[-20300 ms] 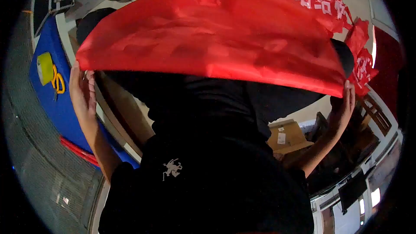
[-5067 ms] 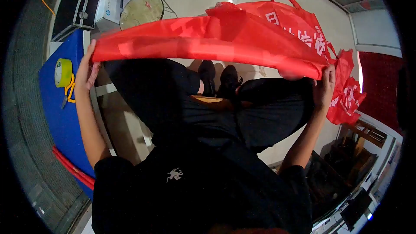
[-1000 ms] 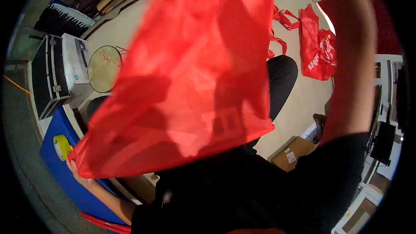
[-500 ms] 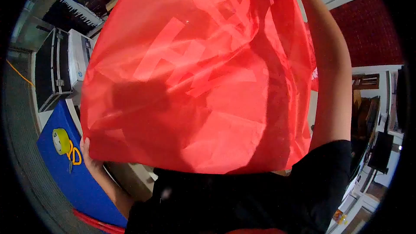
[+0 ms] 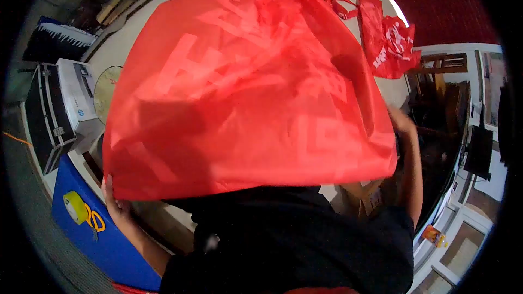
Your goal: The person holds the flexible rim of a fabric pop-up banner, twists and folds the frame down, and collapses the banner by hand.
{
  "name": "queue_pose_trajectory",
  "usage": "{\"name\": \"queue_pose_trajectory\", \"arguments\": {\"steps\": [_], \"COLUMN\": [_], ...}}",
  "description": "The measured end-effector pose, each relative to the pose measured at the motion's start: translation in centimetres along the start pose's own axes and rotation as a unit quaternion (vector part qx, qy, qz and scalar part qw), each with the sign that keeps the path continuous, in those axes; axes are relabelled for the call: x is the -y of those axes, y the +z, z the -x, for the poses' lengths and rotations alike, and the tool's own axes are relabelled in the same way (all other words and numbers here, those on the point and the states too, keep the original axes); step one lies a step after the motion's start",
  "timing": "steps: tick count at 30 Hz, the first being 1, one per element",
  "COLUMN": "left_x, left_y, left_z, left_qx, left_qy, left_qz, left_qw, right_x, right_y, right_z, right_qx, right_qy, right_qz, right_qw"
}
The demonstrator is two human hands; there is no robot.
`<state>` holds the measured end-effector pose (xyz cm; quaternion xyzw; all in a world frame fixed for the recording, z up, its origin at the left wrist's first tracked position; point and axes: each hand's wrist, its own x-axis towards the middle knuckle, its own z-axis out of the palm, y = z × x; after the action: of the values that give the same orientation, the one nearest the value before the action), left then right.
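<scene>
A large red banner (image 5: 256, 130) of thin cloth or plastic, with paler lettering, spreads across the middle of my view, in front of my chest. My left hand (image 5: 115, 198) is closed on its lower left corner, the thumb on top and fingers partly beneath. At the right edge, my right hand (image 5: 401, 121) is against or just beside the sheet; its fingers are partly hidden and blurred, so I cannot tell whether they grip. Toward the top the material bunches into folds. A crumpled red piece (image 5: 389, 46) with white lettering lies beyond, on the pale surface.
At left, yellow-handled scissors (image 5: 95, 219) and a yellow-green tape roll (image 5: 75, 207) lie on a blue surface (image 5: 103, 256). Behind them stand a black case (image 5: 50, 117) and a white box (image 5: 77, 90). A cardboard box (image 5: 368, 196) shows below the banner's right side.
My right hand has come down from the top to the banner's right edge. The banner has lowered and spread wider, uncovering the crumpled red piece. My left hand keeps its corner.
</scene>
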<state>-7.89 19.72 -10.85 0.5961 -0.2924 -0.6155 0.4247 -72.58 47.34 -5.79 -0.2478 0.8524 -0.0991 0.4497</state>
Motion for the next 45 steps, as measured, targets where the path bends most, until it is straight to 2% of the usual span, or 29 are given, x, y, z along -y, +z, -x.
{"name": "queue_pose_trajectory", "arguments": {"steps": [1,3,4,6,7,10,12,14,15,16,18,19,20,21,22,23,24,25,26,30,32,33,34,35,36,39,43,44,45], "left_x": [-0.4,-0.3,0.2,0.3,0.1,-0.2,-0.7,-1.6,-1.9,-2.4,-3.2,-4.0,-5.4,-6.8,-9.1,-12.0,-15.9,-19.7,-25.6,-30.7,-24.5,-20.3,-17.0,-14.9,-13.4,-10.5,-10.1,-9.8,-9.1], "left_y": [0.8,0.4,-1.1,-1.8,-1.8,-1.0,-0.5,-0.2,0.3,0.9,2.6,2.3,1.2,2.5,4.9,7.2,8.1,8.6,6.0,3.6,6.6,7.8,8.9,7.6,6.6,5.8,1.6,2.1,2.9], "left_z": [-0.2,-1.0,-2.1,-2.6,-2.5,-2.1,-2.2,-2.4,-2.6,-3.0,-4.7,-6.9,-10.5,-13.3,-16.9,-20.1,-23.3,-26.5,-32.1,-25.4,-19.8,-17.5,-15.2,-16.0,-16.7,-14.3,-12.7,-11.7,-10.6], "left_qx": [0.006,0.009,-0.005,-0.019,0.004,0.011,-0.011,0.008,0.004,0.019,0.051,0.118,0.157,0.155,0.222,0.256,0.242,0.229,0.247,0.255,0.096,0.064,0.066,0.065,0.062,0.087,0.115,0.109,0.056], "left_qy": [-0.004,-0.017,-0.022,-0.029,0.009,0.046,0.050,-0.057,-0.053,-0.038,-0.005,0.309,0.556,0.584,0.415,0.147,0.085,0.125,0.085,0.161,0.204,0.169,0.107,0.053,-0.002,0.001,-0.016,-0.016,0.065], "left_qz": [-0.005,-0.017,-0.024,-0.040,-0.075,-0.123,-0.132,-0.116,-0.112,-0.089,-0.040,-0.317,-0.542,-0.524,-0.385,-0.072,0.017,0.005,0.068,-0.017,-0.022,-0.120,-0.118,-0.159,-0.199,-0.090,-0.100,-0.100,-0.072], "left_qw": [1.000,1.000,0.999,0.999,0.997,0.991,0.990,0.992,0.992,0.995,0.998,0.889,0.610,0.600,0.794,0.953,0.966,0.965,0.963,0.953,0.974,0.976,0.985,0.984,0.978,0.992,0.988,0.989,0.994], "right_x": [-7.5,-6.4,-2.9,-2.7,-0.9,-2.2,-0.8,0.6,2.4,3.7,6.8,8.2,11.6,14.9,19.1,20.8,22.3,24.7,26.4,28.5,27.4,26.2,25.3,26.0,24.3,20.8,19.8,19.2,18.5], "right_y": [1.6,5.2,7.3,10.0,11.4,13.6,13.9,13.6,12.7,11.3,7.7,4.5,2.3,0.1,-0.5,-3.7,-7.0,-8.2,-8.3,-8.9,-9.3,-8.8,-6.9,-2.6,-1.4,1.6,5.8,6.5,6.8], "right_z": [0.1,4.1,5.4,5.4,5.9,3.7,4.0,3.8,4.0,3.7,1.3,-1.2,-3.7,-6.2,-7.4,-11.4,-15.6,-16.0,-14.8,-11.6,-11.9,-12.7,-12.4,-10.1,-11.9,-15.7,-13.5,-13.8,-14.1], "right_qx": [0.045,0.159,0.223,0.187,0.092,0.024,-0.009,-0.088,-0.137,-0.093,-0.117,-0.031,-0.029,-0.027,-0.024,-0.031,-0.048,-0.066,-0.078,-0.079,-0.048,-0.021,-0.017,-0.092,-0.087,-0.075,-0.094,-0.087,-0.079], "right_qy": [-0.152,-0.069,0.046,0.065,0.067,0.055,0.087,0.125,0.128,0.052,0.058,-0.047,-0.061,-0.075,-0.150,-0.207,-0.263,-0.287,-0.305,-0.323,-0.287,-0.258,-0.248,-0.282,-0.227,-0.126,-0.189,-0.236,-0.281], "right_qz": [-0.002,-0.186,-0.342,-0.444,-0.463,-0.388,-0.400,-0.518,-0.520,-0.494,-0.425,-0.373,-0.361,-0.349,-0.345,-0.246,-0.147,-0.119,-0.107,-0.132,-0.131,-0.135,-0.170,-0.235,-0.265,-0.272,-0.330,-0.385,-0.438], "right_qw": [0.987,0.967,0.911,0.874,0.879,0.920,0.912,0.842,0.833,0.863,0.896,0.926,0.930,0.934,0.926,0.947,0.952,0.948,0.943,0.934,0.948,0.956,0.954,0.926,0.933,0.951,0.920,0.888,0.850]}}
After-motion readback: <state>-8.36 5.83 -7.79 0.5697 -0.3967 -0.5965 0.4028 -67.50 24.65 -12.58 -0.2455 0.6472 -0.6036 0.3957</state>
